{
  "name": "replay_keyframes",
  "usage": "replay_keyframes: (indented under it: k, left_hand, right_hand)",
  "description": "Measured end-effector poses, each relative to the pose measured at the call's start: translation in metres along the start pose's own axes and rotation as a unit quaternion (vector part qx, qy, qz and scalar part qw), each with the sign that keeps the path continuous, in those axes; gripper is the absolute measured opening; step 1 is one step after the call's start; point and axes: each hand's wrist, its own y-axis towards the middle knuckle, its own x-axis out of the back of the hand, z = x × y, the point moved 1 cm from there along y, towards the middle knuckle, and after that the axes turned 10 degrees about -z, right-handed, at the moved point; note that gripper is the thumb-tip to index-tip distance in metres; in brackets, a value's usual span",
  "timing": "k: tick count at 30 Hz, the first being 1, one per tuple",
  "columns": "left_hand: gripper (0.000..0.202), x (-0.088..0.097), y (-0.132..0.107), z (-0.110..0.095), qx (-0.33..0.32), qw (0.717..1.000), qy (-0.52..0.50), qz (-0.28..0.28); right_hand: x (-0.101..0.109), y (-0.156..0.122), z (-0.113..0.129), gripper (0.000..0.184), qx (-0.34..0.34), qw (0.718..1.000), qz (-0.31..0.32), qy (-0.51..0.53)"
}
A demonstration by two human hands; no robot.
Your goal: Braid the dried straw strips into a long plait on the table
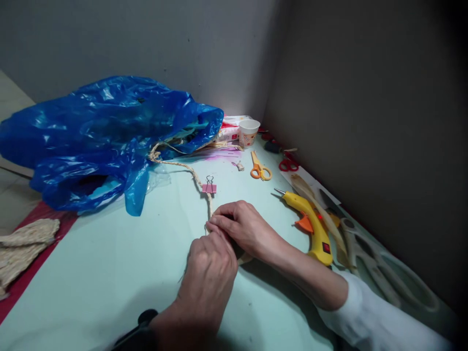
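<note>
A pale plaited straw cord [209,204] runs from the blue bag's mouth across the table and down to my hands. A pink binder clip [209,188] grips the cord a little beyond my fingers. My left hand [211,261] is closed on the cord's near end, knuckles up. Over it, my right hand [243,225] pinches the cord with thumb and fingertips, touching the left hand. The strands between the fingers are mostly hidden. Some pale fibre [244,259] shows under the right wrist.
A blue plastic bag [109,122] fills the back left. Rightward lie orange-yellow scissors [260,168], a yellow glue gun [310,224], red-handled scissors [288,165] and large pale-handled scissors [376,268]. A paper cup [249,132] stands near the wall. Woven straw pieces [27,243] lie at left.
</note>
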Motion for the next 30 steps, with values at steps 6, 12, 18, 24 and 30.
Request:
replay_keyframes:
  k: [6, 12, 18, 24, 30]
  left_hand:
    - [0.029, 0.017, -0.001, 0.052, 0.087, 0.971, -0.221, 0.043]
    - [0.037, -0.010, 0.022, 0.096, 0.292, 0.667, -0.677, 0.102]
    - [0.015, -0.031, 0.037, 0.077, 0.258, 0.574, -0.763, 0.150]
    - [0.020, -0.034, 0.037, 0.090, 0.204, 0.678, -0.694, 0.134]
    - [0.015, -0.037, 0.034, 0.081, 0.271, 0.588, -0.750, 0.134]
  right_hand:
    - [0.006, 0.001, -0.001, 0.022, -0.030, 0.999, 0.001, 0.019]
    - [0.009, 0.003, -0.006, 0.022, -0.094, 0.989, 0.045, 0.107]
    - [0.007, 0.004, -0.011, 0.022, -0.050, 0.993, 0.037, 0.102]
    - [0.013, 0.002, -0.004, 0.025, 0.013, 1.000, 0.000, -0.023]
    - [0.014, 0.000, -0.003, 0.027, 0.043, 0.995, -0.004, -0.087]
